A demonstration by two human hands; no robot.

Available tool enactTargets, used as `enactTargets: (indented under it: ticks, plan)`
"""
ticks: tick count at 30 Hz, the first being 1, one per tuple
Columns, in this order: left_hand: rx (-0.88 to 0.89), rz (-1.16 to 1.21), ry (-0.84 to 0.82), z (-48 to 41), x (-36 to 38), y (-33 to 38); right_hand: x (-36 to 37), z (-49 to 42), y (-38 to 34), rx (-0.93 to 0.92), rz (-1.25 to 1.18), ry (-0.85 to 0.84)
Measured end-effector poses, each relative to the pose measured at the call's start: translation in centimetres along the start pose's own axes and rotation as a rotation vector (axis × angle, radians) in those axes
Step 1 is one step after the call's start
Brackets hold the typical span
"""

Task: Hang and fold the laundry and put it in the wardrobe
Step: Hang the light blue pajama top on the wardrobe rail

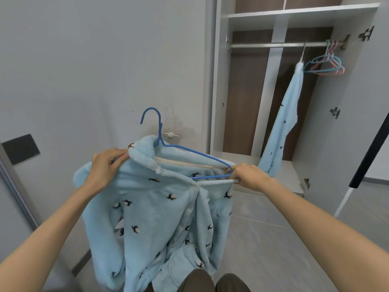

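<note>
A fluffy light-blue pajama top [155, 207] with small dark bird prints hangs in front of me on a blue wire hanger [168, 144], whose hook points up. My left hand [107, 165] pinches the collar at the left shoulder. My right hand [248, 175] grips the hanger's right end together with the garment's edge. At the upper right stands the open wardrobe [294, 15]. A matching light-blue garment [284, 114] hangs from its metal rail [273, 45].
Several empty pastel hangers [326, 64] hang at the rail's right end. The wardrobe door [357, 102] stands open on the right, with a black and white pole [370, 157] leaning in front. A grey wall [105, 60] with a small white hook [171, 134] is directly ahead.
</note>
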State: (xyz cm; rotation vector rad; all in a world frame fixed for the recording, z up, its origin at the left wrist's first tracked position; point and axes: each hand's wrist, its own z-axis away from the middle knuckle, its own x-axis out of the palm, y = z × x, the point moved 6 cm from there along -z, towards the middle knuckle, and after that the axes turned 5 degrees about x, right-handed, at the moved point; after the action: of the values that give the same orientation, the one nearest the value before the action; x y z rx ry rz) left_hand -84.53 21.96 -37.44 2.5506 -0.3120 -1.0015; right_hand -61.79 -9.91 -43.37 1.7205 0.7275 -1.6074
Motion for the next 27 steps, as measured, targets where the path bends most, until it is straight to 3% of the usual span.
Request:
enactTargets:
  ticks: [6, 10, 17, 23, 25, 27]
  plan:
    - [0.176, -0.262, -0.124, 1.4, 0.5, 0.8, -2.2, -0.4, -0.7, 0.060, 0.014, 0.043]
    - [0.058, -0.254, -0.034, 1.4, 0.5, 0.5, -4.3, -0.4, -2.7, 0.018, -0.014, 0.240]
    - [-0.069, -0.160, 0.024, -0.9, 1.3, 2.7, -12.2, -0.3, -6.7, -0.141, -0.353, 0.683]
    - [-0.159, -0.192, 0.200, -4.0, -0.4, 5.1, -19.5, 0.1, -6.8, -0.113, -0.582, 1.106]
    - [-0.229, -0.098, 0.230, -5.4, -0.5, 6.1, -20.6, 0.2, -6.0, -0.111, -0.598, 1.166]
    - [-0.290, 0.029, 0.274, -6.6, -0.1, 7.4, -20.8, 0.0, -4.6, -0.054, -0.565, 1.111]
